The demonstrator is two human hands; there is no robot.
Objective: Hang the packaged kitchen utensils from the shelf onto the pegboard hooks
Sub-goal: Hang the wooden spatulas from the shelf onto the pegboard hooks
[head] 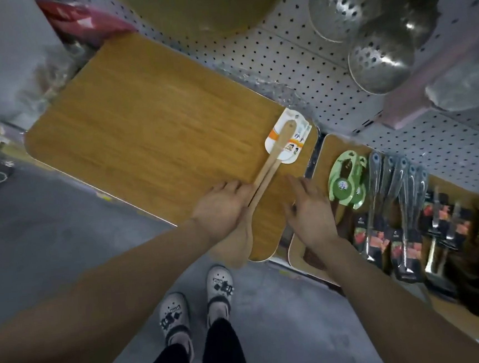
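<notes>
My hands at the wooden shelf board, below the pegboard.

My left hand (222, 209) curls its fingers around the lower ends of the packaged wooden utensils (263, 173), which lie on the wooden shelf board (140, 126) with their white label card (288, 139) pointing toward the pegboard (288, 58). My right hand (310, 212) hovers just beside them, fingers straight and spread, holding nothing. Further packaged utensils (394, 214) lie on the shelf to the right; metal skimmers (378, 56) hang above.

Grey concrete floor (64, 240) lying below; white perforated pegboard wall (294, 60) standing behind a wooden shelf board (140, 117); dim lighting showing.
</notes>
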